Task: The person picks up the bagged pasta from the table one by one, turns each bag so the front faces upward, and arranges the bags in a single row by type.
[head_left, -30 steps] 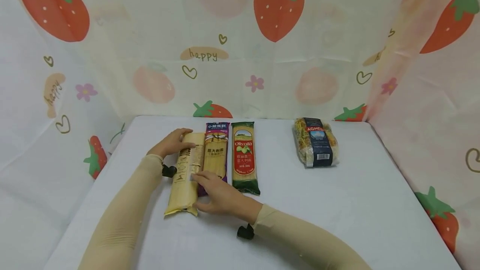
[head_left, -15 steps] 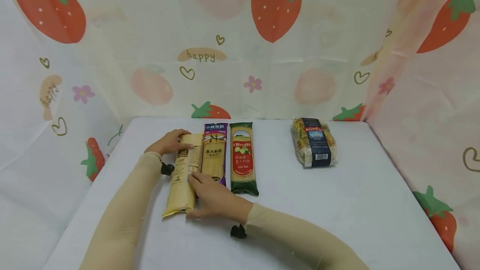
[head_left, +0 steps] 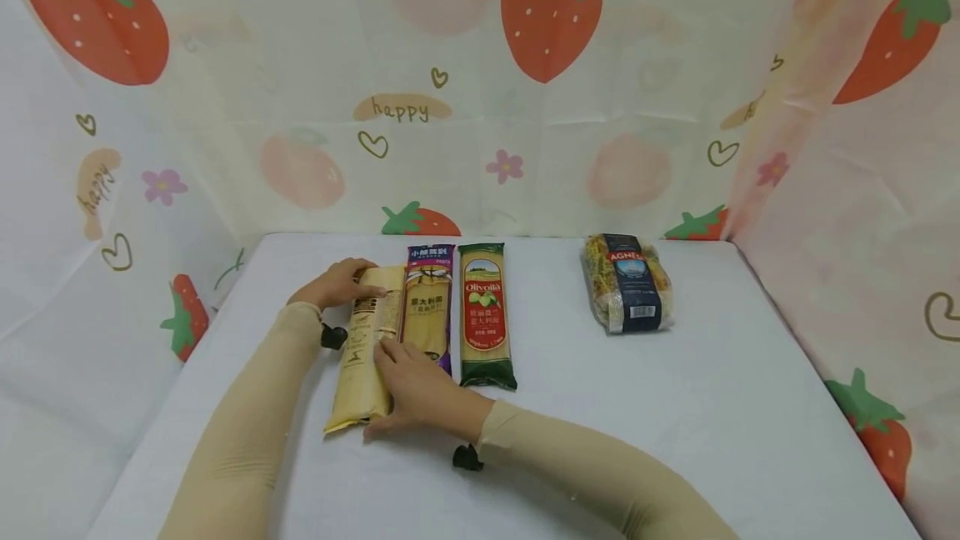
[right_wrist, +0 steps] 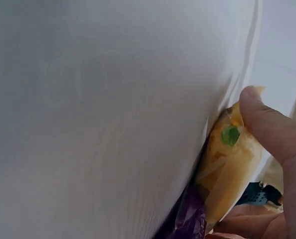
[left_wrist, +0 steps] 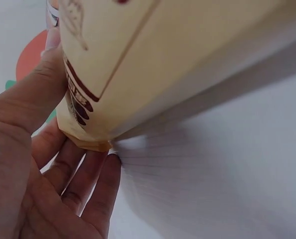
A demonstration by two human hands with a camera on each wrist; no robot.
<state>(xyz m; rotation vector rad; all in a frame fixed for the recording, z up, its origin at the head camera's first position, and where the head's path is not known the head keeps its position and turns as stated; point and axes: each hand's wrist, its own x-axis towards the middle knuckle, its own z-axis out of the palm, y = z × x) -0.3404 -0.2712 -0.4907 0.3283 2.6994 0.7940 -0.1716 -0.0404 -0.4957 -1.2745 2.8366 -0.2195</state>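
A long yellow pasta packet [head_left: 363, 377], printed side up, lies at the left of a row of packets. At its far end my left hand [head_left: 337, 283] holds it, thumb along one face and fingers at the end; the left wrist view shows the packet [left_wrist: 133, 64] between them. My right hand [head_left: 422, 394] grips the near right part, fingertips on top and thumb by the near end. In the right wrist view that thumb [right_wrist: 270, 127] lies against the packet's end. Beside it is a purple-edged spaghetti packet [head_left: 429, 307], its lower end partly hidden by my right hand.
A green and red spaghetti packet [head_left: 483, 315] lies just right of the purple one. Farther right, a bag of pasta with a dark blue label [head_left: 636, 282] rests on the white table [head_left: 675, 432]. Strawberry-patterned cloth [head_left: 555, 140] walls the back and sides.
My right hand has shifted slightly left and nearer, its thumb moving to the packet's near end. The left hand stays at the far end. The packets have hardly moved.
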